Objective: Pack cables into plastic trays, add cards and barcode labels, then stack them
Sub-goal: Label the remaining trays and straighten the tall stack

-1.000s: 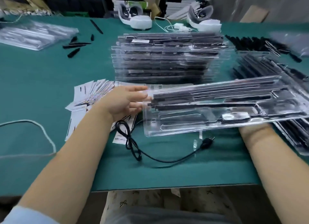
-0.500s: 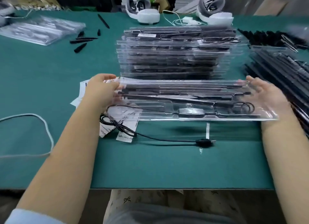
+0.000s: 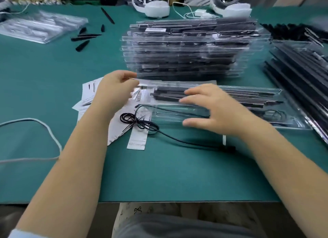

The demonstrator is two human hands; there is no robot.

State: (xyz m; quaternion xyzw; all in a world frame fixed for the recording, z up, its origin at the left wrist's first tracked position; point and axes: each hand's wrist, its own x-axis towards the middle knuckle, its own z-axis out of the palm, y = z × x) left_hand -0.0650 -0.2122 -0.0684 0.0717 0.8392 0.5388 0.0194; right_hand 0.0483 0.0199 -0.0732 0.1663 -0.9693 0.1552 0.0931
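A clear plastic tray [image 3: 287, 113] with black rods in its slots lies flat on the green table, just in front of a tall stack of packed trays [image 3: 191, 51]. My left hand [image 3: 113, 90] pinches the left end of a white card [image 3: 177, 82] lying along the tray's far edge. Spread flat and blurred, my right hand [image 3: 218, 111] hovers over the tray's middle with straight fingers and holds nothing. A black cable [image 3: 177, 140] with a tied coil lies loose in front of the tray. Fanned cards [image 3: 88, 95] and a barcode label [image 3: 137, 140] lie under my left hand.
More trays with black parts lean in a pile at the right [image 3: 301, 74]. Empty clear trays [image 3: 40, 26] sit far left, with loose black pieces [image 3: 83, 42] nearby. A white cord [image 3: 44, 127] loops at the left. White headsets [image 3: 156, 8] stand at the back.
The tray came down from both hands onto the table before the stack. My right hand left its right end and moved over its middle; my left hand shifted to the far left corner.
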